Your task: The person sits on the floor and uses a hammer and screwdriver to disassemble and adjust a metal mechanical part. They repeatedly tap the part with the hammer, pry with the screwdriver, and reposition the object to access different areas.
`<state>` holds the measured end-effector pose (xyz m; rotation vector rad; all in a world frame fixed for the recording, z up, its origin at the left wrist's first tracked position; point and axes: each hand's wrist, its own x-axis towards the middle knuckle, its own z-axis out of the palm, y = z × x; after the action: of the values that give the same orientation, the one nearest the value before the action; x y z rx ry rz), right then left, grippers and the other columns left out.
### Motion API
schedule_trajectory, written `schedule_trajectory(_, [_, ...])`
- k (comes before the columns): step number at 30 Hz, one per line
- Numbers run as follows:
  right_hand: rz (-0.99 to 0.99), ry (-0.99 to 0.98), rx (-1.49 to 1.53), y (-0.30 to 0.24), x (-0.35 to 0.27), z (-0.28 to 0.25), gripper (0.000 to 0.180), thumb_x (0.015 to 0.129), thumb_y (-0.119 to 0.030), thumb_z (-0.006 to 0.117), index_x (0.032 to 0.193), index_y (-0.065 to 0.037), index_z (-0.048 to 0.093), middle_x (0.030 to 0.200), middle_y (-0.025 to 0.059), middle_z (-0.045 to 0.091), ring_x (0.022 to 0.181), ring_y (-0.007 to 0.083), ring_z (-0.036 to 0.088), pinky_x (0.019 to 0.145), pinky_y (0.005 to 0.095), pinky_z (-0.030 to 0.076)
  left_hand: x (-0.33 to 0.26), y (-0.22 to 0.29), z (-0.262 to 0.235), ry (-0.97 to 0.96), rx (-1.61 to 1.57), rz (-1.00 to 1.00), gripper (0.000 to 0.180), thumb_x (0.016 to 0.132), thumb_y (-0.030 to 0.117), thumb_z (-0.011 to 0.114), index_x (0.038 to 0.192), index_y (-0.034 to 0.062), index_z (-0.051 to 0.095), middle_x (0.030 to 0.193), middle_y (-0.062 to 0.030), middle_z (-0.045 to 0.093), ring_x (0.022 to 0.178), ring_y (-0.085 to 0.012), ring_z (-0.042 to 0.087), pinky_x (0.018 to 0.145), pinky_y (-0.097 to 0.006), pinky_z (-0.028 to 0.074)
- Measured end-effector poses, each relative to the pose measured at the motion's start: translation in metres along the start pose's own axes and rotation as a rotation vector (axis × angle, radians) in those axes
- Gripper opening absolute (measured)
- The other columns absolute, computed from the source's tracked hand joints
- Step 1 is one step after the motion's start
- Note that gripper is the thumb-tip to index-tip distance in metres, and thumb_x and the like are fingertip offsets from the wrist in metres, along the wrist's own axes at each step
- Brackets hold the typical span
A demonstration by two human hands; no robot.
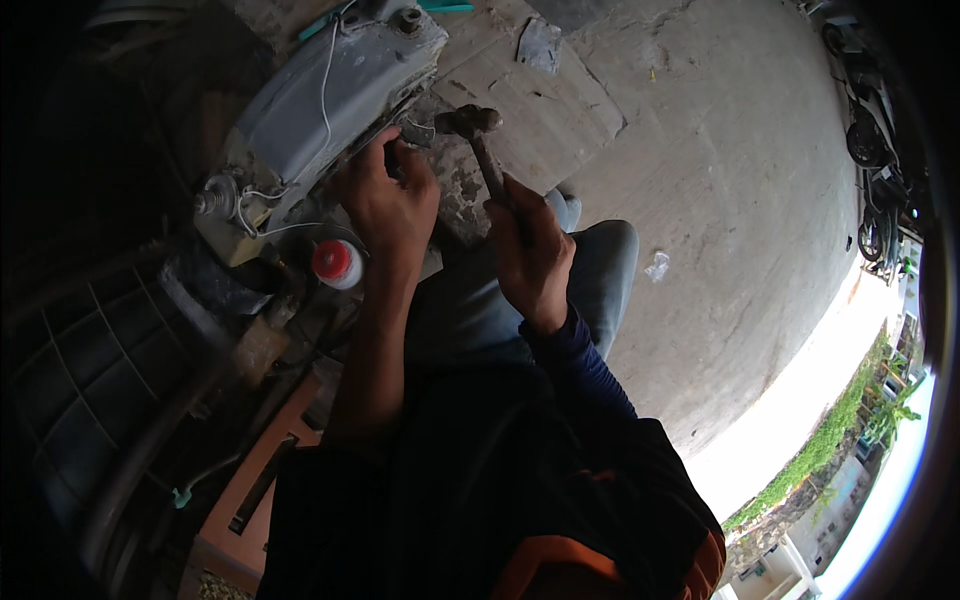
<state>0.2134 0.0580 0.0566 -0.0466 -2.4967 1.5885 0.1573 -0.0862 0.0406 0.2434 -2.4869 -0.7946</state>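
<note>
A hammer point(484, 154) with a rounded metal head is gripped near the middle of its handle by my right hand point(533, 250). Its head is raised over the floor, right of a grey machine point(320, 105) that looks like a sewing machine head. White thread point(327, 95) runs along the machine's body. At the machine's near right edge is my left hand point(388, 190), fingers bent and closed against it. Whatever its fingertips hold is too small and dark to make out. Close to my left wrist stands a white bottle with a red cap point(333, 260).
A flattened sheet of cardboard point(550, 100) lies on the concrete floor point(710, 200) beyond my hands. Bits of clear plastic point(657, 266) are scattered there. To the lower left is an orange frame point(245, 490). Motorcycles point(868, 145) stand at the far right.
</note>
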Motion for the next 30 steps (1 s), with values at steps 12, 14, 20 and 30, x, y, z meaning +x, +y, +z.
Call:
schedule_trajectory(12, [-0.234,0.043,-0.135,-0.011,0.005,0.017,0.031,0.086,-0.003,0.066,0.116,0.000,0.061,0.094,0.0183,0.069,0.082,0.0242,0.071,0.069,0.0312,0.055,-0.003,-0.002,0.005,0.122,-0.058,0.008,0.017,0.081,0.010,0.064,0.096,0.0025,0.062,0.088,-0.0163,0.067,0.086,-0.0343,0.064,0.086,-0.046,0.042])
schedule_trajectory(14, [-0.244,0.062,-0.151,-0.009,0.005,0.019,0.031,0.086,-0.004,0.067,0.117,-0.001,0.062,0.095,0.0173,0.070,0.083,0.0219,0.071,0.070,0.0301,0.055,-0.003,-0.001,0.006,0.124,-0.072,0.012,0.014,0.080,0.010,0.065,0.093,0.0039,0.063,0.086,-0.0154,0.067,0.086,-0.0340,0.063,0.085,-0.045,0.042])
schedule_trajectory(20, [-0.222,0.042,-0.177,-0.011,0.004,0.021,0.030,0.085,0.000,0.064,0.115,0.002,0.058,0.095,0.0204,0.069,0.084,0.0295,0.071,0.071,0.0333,0.055,-0.003,-0.009,0.011,0.142,-0.137,0.009,0.009,0.079,0.010,0.067,0.087,0.0085,0.066,0.081,-0.0117,0.066,0.085,-0.0341,0.062,0.084,-0.044,0.042])
schedule_trajectory(30, [-0.035,0.024,-0.102,-0.010,0.000,0.016,0.028,0.088,-0.002,0.064,0.115,0.001,0.060,0.096,0.0185,0.069,0.086,0.0234,0.070,0.072,0.0302,0.054,-0.010,-0.008,0.012,0.126,-0.096,-0.011,0.016,0.079,0.012,0.070,0.094,0.0081,0.066,0.097,-0.0147,0.065,0.100,-0.0359,0.057,0.088,-0.046,0.041])
